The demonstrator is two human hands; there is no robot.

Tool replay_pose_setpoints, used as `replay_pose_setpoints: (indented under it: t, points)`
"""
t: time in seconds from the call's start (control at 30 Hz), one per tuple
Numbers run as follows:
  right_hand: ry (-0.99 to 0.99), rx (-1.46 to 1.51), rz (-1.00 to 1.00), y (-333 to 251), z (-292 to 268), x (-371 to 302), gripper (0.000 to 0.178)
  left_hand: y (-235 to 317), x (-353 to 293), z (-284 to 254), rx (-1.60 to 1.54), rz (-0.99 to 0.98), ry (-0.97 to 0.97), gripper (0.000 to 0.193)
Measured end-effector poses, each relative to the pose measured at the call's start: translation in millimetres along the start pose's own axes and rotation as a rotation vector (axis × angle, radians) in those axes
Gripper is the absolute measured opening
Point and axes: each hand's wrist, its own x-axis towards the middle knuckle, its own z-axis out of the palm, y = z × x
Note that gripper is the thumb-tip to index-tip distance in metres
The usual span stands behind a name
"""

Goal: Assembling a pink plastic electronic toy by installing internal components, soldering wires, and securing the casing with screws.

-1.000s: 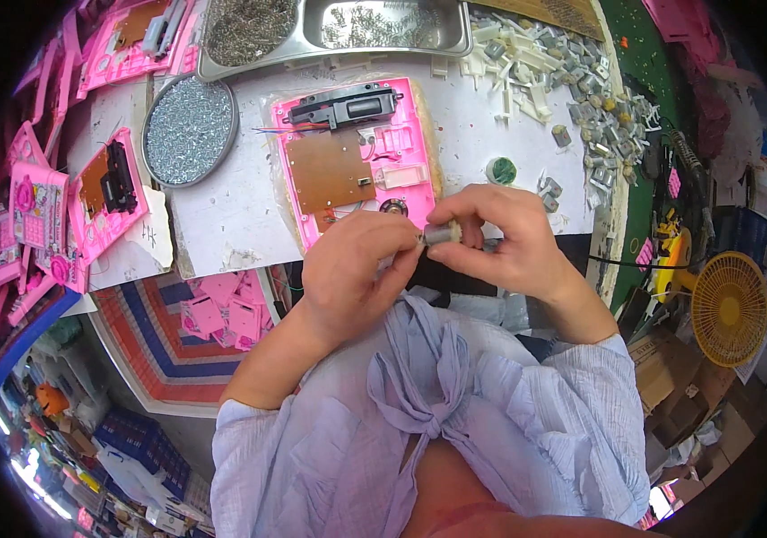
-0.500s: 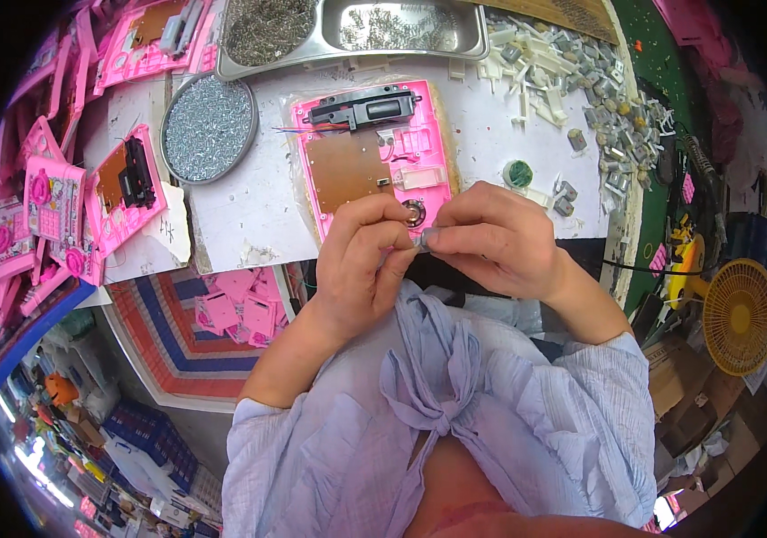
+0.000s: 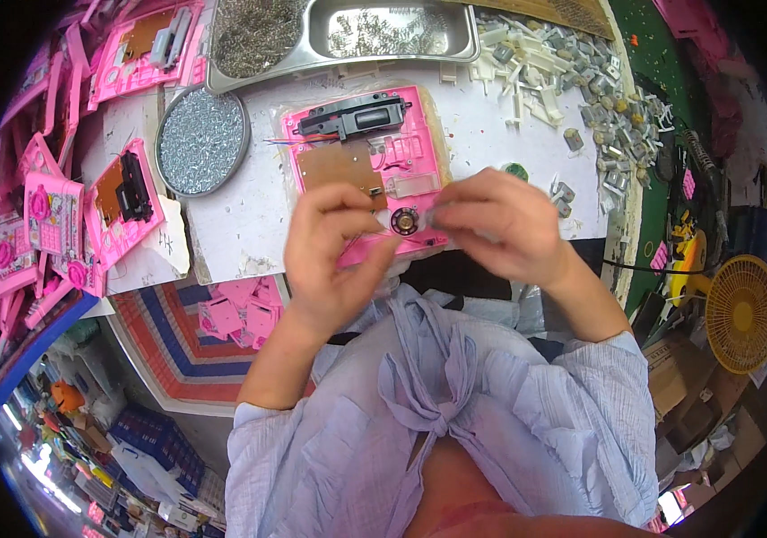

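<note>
A pink plastic housing (image 3: 416, 121) lies before me at the front edge of the table. It carries a black and grey mechanism (image 3: 357, 117), a brown circuit board (image 3: 330, 166) and a round black speaker-like part (image 3: 404, 221). My left hand (image 3: 331, 251) hovers over the housing's near left side, its thumb and fingers apart with nothing between them. On the other side of the round part, my right hand (image 3: 505, 224) is closed in a pinch. Motion blurs its fingertips, and a small greyish thing there cannot be made out.
Left of the housing stands a round tray of small screws (image 3: 202, 139). A metal tray (image 3: 312, 58) with springs sits behind. White plastic pieces and metal blocks (image 3: 612, 117) are heaped at the right. Pink housings (image 3: 52, 211) pile up at the left. A yellow fan (image 3: 742, 314) stands at right.
My hands, which met at the near edge of the housing, have moved apart. The left fingers have opened, and the round part now shows between the hands. The view has shifted slightly.
</note>
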Motion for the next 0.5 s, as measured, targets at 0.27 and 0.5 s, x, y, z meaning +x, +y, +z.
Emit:
replay_pose_setpoints:
  t: [0.27, 0.5]
  points:
    - [0.179, -0.068, 0.219, 23.3, -23.5, 9.2, 0.030, -17.0, 45.9, 16.8, 0.576, 0.338, -0.225, 0.022]
    - [-0.071, -0.198, 0.148, 35.0, 5.1, 24.6, 0.028, -18.4, 13.2, -10.2, 0.513, 0.303, -0.212, 0.021]
